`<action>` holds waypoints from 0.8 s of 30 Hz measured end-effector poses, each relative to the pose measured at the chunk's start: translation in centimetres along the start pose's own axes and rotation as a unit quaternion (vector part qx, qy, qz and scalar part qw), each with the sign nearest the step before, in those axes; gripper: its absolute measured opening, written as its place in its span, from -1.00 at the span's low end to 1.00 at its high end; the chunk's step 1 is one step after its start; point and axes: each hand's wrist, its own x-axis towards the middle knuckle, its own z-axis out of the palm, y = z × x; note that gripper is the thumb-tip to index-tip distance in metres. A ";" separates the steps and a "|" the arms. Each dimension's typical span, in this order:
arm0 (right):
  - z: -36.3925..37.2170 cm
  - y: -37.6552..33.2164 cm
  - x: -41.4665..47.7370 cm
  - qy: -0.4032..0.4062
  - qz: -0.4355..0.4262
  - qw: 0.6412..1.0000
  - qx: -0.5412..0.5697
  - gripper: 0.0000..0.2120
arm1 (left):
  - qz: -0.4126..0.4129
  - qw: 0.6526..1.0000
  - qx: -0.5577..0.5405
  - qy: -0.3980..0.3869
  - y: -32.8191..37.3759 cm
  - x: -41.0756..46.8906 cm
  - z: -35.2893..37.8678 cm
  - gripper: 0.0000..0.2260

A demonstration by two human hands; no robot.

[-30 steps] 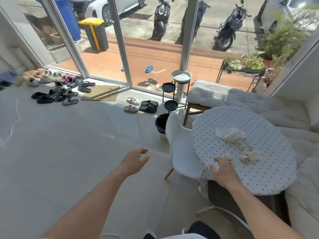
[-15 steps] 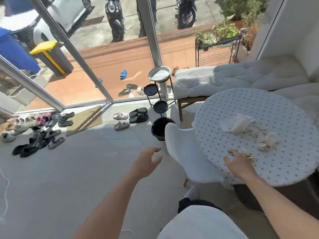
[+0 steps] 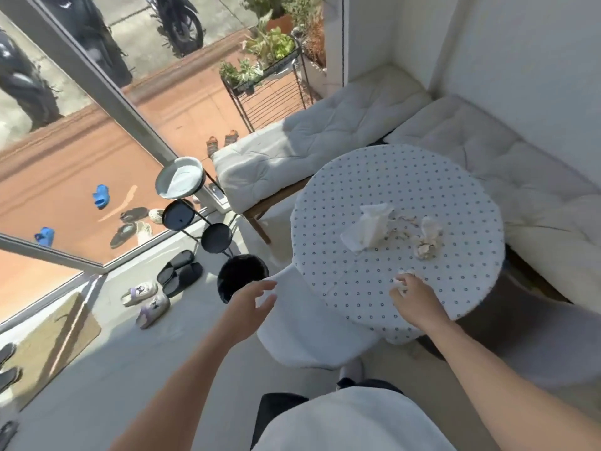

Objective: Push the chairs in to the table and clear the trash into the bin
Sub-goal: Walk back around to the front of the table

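White crumpled tissue (image 3: pixel 405 277) is sitting near the bench (image 3: pixel 357 288) front edge, and my right hand (image 3: pixel 418 304) is closing its grip on it. My left hand (image 3: pixel 252 304) is hovering open, fingers spread, over the white chair (image 3: pixel 309 336) tucked against the bench. More trash (image 3: pixel 390 227) is lying mid-bench. Black bin (image 3: pixel 242 278) is standing on open floor just left.

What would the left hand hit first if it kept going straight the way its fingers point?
Most likely the top edge of the white chair: the left hand is open, fingers aimed up-right at it. The black bin sits just beyond; depth is uncertain.
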 end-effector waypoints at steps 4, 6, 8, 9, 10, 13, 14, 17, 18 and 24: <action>0.4 -0.2 0.4 0.027 0.034 0.999 0.033 -0.56 | 0.048 0.996 0.043 -0.055 1.5 6.3 -0.9 -0.67; 0.9 -0.3 0.6 0.042 0.047 0.997 0.043 -0.57 | 0.071 0.992 0.059 -0.086 2.8 9.1 -1.0 -0.66; 1.4 -0.6 0.6 0.056 0.056 0.995 0.054 -0.57 | 0.097 0.986 0.071 -0.114 4.2 11.8 -0.8 -0.67; 1.7 -0.6 0.7 0.062 0.061 0.994 0.060 -0.56 | 0.111 0.983 0.076 -0.127 4.9 13.1 -0.6 -0.67; 2.0 -0.7 0.8 0.067 0.069 0.993 0.070 -0.54 | 0.127 0.978 0.085 -0.139 5.5 14.5 -0.2 -0.68; 2.9 -0.8 0.8 0.100 0.102 0.985 0.094 -0.53 | 0.176 0.961 0.120 -0.174 7.0 18.3 0.9 -0.69; 3.0 -1.1 0.7 0.112 0.114 0.983 0.095 -0.55 | 0.189 0.955 0.129 -0.187 7.3 19.4 1.2 -0.69; 3.6 -1.6 0.6 0.139 0.151 0.973 0.104 -0.58 | 0.222 0.941 0.146 -0.211 7.9 22.3 2.0 -0.69; 3.8 -1.6 0.6 0.144 0.160 0.971 0.107 -0.57 | 0.224 0.940 0.145 -0.213 8.1 23.2 2.2 -0.70; 4.9 -1.1 2.5 0.169 0.209 0.956 0.121 -0.56 | 0.212 0.948 0.113 -0.207 9.6 28.0 3.7 -0.74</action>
